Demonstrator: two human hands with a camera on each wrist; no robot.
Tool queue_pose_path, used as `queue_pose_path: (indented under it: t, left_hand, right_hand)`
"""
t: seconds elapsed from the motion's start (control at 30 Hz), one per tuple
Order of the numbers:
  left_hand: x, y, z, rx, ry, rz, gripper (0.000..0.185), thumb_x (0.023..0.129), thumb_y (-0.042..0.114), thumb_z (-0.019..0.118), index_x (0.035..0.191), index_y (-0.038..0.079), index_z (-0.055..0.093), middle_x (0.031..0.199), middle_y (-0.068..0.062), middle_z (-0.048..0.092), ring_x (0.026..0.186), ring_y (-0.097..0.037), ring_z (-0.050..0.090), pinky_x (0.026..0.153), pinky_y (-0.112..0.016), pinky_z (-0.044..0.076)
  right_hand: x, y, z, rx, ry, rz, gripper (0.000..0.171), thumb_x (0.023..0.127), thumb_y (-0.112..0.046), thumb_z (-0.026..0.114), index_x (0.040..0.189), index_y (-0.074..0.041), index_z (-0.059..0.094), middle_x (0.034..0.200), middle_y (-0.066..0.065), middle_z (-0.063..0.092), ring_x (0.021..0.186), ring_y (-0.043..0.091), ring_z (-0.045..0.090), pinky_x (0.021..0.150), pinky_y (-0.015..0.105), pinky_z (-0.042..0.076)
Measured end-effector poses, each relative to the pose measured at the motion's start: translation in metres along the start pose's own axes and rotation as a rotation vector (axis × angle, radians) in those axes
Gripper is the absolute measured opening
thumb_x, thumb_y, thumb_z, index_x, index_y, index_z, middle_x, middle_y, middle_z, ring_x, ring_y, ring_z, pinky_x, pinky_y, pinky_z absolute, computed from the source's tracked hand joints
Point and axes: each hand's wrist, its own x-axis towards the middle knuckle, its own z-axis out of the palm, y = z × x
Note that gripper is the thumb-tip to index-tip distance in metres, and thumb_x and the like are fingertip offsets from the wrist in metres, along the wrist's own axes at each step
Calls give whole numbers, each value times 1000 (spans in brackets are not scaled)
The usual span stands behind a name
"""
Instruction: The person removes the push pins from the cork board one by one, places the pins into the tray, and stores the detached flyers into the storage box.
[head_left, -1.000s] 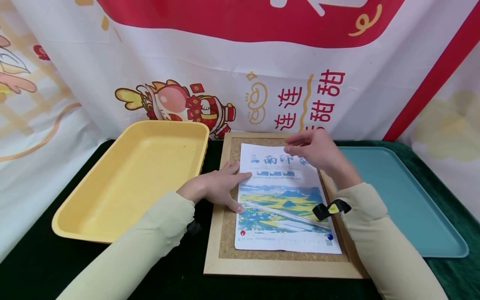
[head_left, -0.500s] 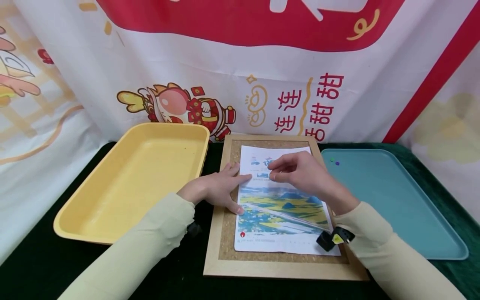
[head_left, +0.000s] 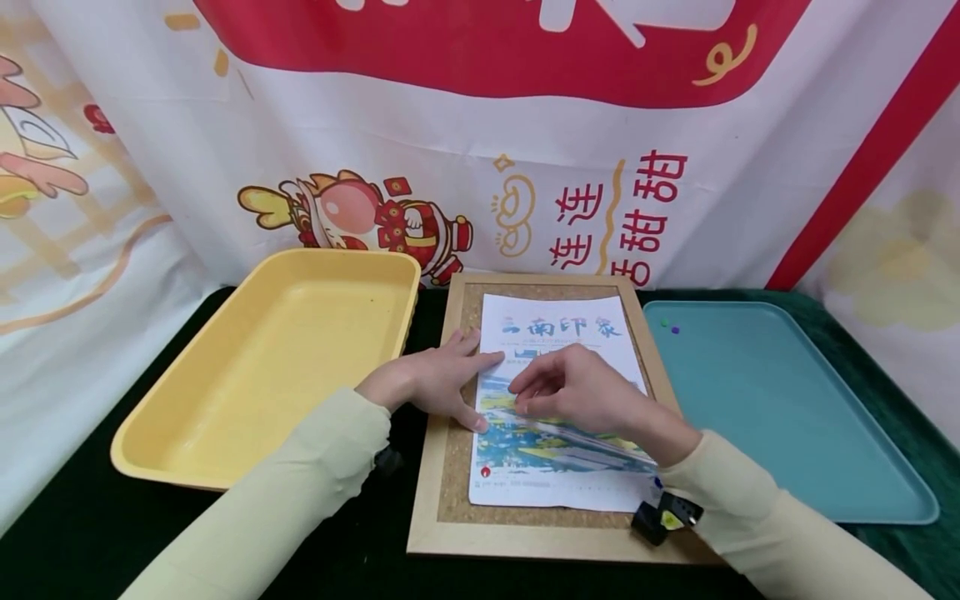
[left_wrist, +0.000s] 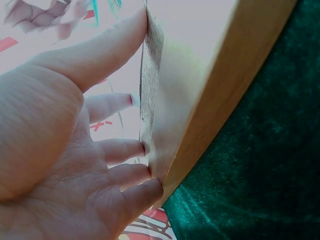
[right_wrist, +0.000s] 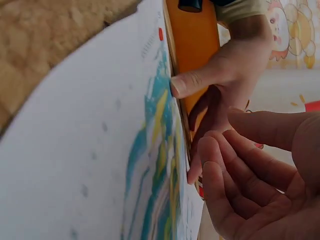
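Observation:
A printed sheet [head_left: 570, 333] with a landscape picture lies on a cork board in a pale wooden frame [head_left: 480, 537]. My left hand [head_left: 450, 379] presses flat on the sheet's left edge, fingers straight; the left wrist view shows those fingertips [left_wrist: 142, 147] against the board's edge. My right hand [head_left: 558, 392] hovers low over the middle of the picture with fingers loosely curled, and nothing shows between them [right_wrist: 235, 170]. A red pin [head_left: 485, 472] holds the sheet's bottom left corner. A blue pin [head_left: 657, 482] sits at the bottom right, half hidden by my sleeve.
A deep yellow tray [head_left: 187, 467] stands left of the board. A flat teal tray [head_left: 862, 500] lies to the right with two small pins [head_left: 670, 325] near its far left corner. Dark green cloth [head_left: 67, 533] covers the table; a printed banner [head_left: 450, 125] hangs behind.
My right hand has moved from the sheet's top right corner down and left to the middle of the picture. The two pins in the teal tray came into sight. The left hand stayed put.

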Motion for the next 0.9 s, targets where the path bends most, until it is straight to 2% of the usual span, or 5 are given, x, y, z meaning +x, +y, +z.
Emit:
queue_pose_path:
  t: [0.33, 0.57, 0.7, 0.9]
  left_hand:
    - [1, 0, 0, 16, 1, -14, 100, 93, 53, 79, 172, 26, 24, 181, -13, -5, 168, -38, -8, 134, -57, 11]
    - [0, 1, 0, 27, 3, -2, 102, 92, 52, 80, 172, 24, 24, 181, -15, -4, 167, -39, -7, 134, -57, 13]
    - [0, 0, 0, 17, 9, 2, 101, 92, 50, 80, 172, 23, 24, 180, -16, -4, 167, -40, -6, 134, -57, 14]
    - [0, 0, 1, 10, 4, 5, 100, 93, 49, 81, 172, 24, 23, 180, -15, -6, 167, -40, -9, 134, -56, 13]
  right_hand:
    - [-2, -7, 18, -30, -159, -35, 14, 94, -10, 81, 108, -9, 82, 90, -3, 80, 81, 9, 73, 77, 24, 58]
    - [-4, -15, 28, -50, -203, -46, 15, 91, -10, 84, 106, -11, 84, 89, -6, 81, 81, 6, 73, 77, 22, 58]
    - [-3, -18, 34, -89, -219, -56, 11, 91, -6, 83, 98, -15, 86, 84, -8, 80, 77, 5, 71, 73, 23, 57]
    - [-1, -19, 40, -109, -244, -53, 15, 90, -4, 82, 89, -19, 86, 81, -10, 79, 75, 6, 71, 72, 24, 56]
